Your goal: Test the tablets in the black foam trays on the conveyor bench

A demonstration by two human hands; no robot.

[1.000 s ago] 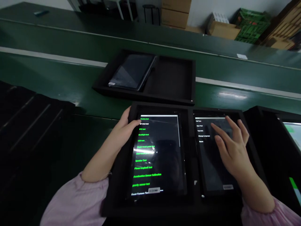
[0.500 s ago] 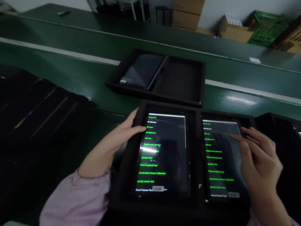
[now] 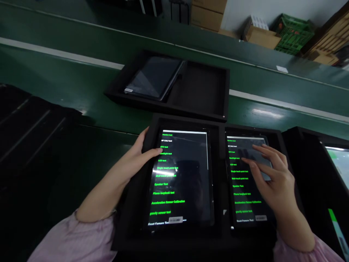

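Two tablets lie side by side in a black foam tray (image 3: pixel 220 240) in front of me, both showing a list of green menu lines. My left hand (image 3: pixel 139 153) rests on the top left corner of the left tablet (image 3: pixel 185 178), thumb on the screen edge, fingers curled round the tray's side. My right hand (image 3: pixel 268 174) hovers over the right tablet (image 3: pixel 245 182) with fingers spread, the index fingertip at or just above its screen near the upper menu lines.
A second black tray (image 3: pixel 201 91) lies farther off on the green conveyor belt (image 3: pixel 272 109), holding one dark tablet (image 3: pixel 154 78) in its left half. Another lit screen (image 3: pixel 338 163) shows at the right edge. Dark ribbed mat at left. Cardboard boxes and a green crate stand behind.
The right tablet's screen went from a short white menu to the long green list. My right hand drew back to the right, then returned over the screen's upper part. The left hand stayed put.
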